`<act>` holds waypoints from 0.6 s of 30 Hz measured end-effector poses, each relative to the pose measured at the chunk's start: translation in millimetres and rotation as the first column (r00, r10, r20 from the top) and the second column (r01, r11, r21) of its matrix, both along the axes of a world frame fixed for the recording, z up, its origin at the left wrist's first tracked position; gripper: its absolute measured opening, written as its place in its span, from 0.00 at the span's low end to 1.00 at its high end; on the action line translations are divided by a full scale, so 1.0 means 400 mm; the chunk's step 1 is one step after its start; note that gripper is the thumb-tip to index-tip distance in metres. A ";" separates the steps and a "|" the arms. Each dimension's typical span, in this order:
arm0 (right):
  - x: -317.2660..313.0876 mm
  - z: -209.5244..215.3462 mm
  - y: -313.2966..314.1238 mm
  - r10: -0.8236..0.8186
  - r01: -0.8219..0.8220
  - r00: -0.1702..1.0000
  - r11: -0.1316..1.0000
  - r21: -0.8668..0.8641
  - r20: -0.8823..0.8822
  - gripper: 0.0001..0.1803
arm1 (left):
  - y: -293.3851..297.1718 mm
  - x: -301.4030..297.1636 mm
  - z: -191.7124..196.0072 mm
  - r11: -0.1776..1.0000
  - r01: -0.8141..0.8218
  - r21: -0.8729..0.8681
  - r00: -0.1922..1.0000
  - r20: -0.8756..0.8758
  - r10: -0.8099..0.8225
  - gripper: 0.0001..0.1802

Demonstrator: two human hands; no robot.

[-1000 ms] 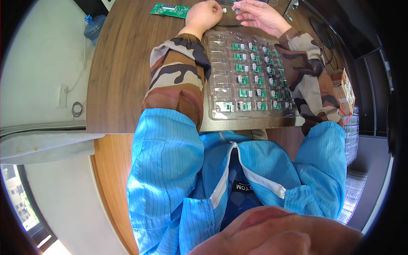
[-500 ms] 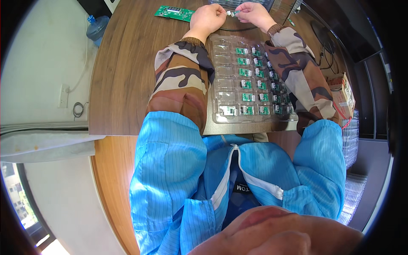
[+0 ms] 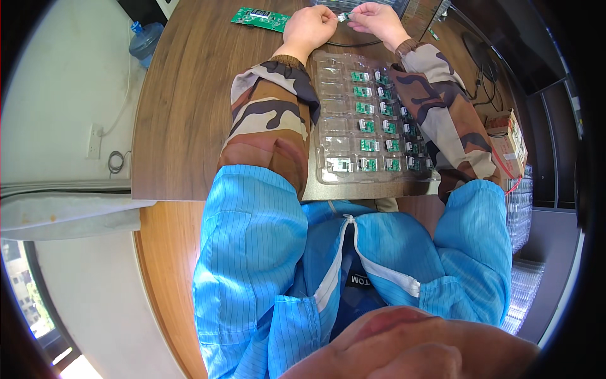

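Note:
At the far side of the table, both my hands are closed in a pinch, fingertips almost meeting. My right hand [image 3: 377, 24] grips a small green circuit board [image 3: 344, 17] with a white connector on it. My left hand [image 3: 310, 29] pinches something at the connector's side, mostly covered by the fingers; I cannot tell whether it is a plug. Just left of that hand lies a larger green circuit board [image 3: 268, 21] with a dark digit display. Below my hands, a clear plastic tray [image 3: 329, 126] holds rows of similar small green boards, partly hidden under my right sleeve.
A black cable [image 3: 347, 45] curves behind my hands. On the right stand a dark monitor [image 3: 505, 41], a cardboard box [image 3: 508, 139] with a red wire, and stacked clear trays [image 3: 521, 211]. A blue water bottle [image 3: 144, 43] is beyond the table's left edge.
The white connector on the small board has come up against my left fingertips, closing a small gap. My right hand has shifted slightly left.

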State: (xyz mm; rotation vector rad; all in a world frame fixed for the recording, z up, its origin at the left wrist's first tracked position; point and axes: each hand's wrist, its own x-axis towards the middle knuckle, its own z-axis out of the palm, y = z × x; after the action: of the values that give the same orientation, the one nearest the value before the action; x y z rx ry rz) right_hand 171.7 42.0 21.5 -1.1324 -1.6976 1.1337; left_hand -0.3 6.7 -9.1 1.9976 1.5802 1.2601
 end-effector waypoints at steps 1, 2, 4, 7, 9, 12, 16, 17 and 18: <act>-0.004 0.004 -0.009 0.001 -0.001 1.000 1.000 -0.008 -0.002 0.03 | 0.002 -0.002 -0.002 1.000 0.002 -0.020 1.000 0.000 -0.002 0.13; -0.010 0.007 -0.018 0.002 -0.002 1.000 1.000 -0.010 -0.001 0.03 | 0.002 -0.004 -0.003 1.000 0.001 -0.021 1.000 0.001 -0.001 0.13; -0.015 0.012 -0.033 -0.003 0.003 1.000 1.000 0.002 -0.028 0.04 | 0.000 -0.003 0.000 0.998 0.001 -0.064 0.998 0.061 0.002 0.14; -0.010 0.007 -0.028 0.015 -0.016 1.000 0.998 0.063 0.025 0.05 | 0.005 -0.003 0.000 0.998 -0.012 -0.063 0.999 0.034 0.014 0.14; -0.006 0.006 -0.031 0.019 -0.020 1.000 0.998 0.059 0.017 0.05 | 0.002 -0.001 0.001 0.998 -0.012 -0.060 1.000 0.024 0.013 0.14; -0.012 0.010 -0.038 0.026 -0.031 0.999 0.995 0.093 0.048 0.06 | 0.004 -0.001 -0.002 0.998 -0.016 -0.062 1.000 0.012 0.017 0.14; -0.024 0.008 -0.041 -0.010 -0.012 0.994 0.982 0.187 0.112 0.06 | 0.000 -0.003 -0.001 0.997 -0.030 -0.070 0.999 0.016 0.031 0.13; -0.025 0.007 -0.042 -0.009 -0.012 0.994 0.983 0.185 0.112 0.06 | 0.003 -0.004 -0.003 0.997 -0.031 -0.072 0.999 0.016 0.032 0.13; -0.027 0.006 -0.046 -0.008 -0.014 0.993 0.983 0.183 0.119 0.06 | 0.007 -0.005 -0.006 0.998 -0.023 -0.060 1.000 0.008 0.023 0.13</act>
State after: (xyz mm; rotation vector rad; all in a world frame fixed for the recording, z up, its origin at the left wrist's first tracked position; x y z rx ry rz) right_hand 161.0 23.7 24.0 -1.1001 -1.8544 0.9053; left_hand -2.3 9.6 -11.4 1.9408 1.6214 1.2139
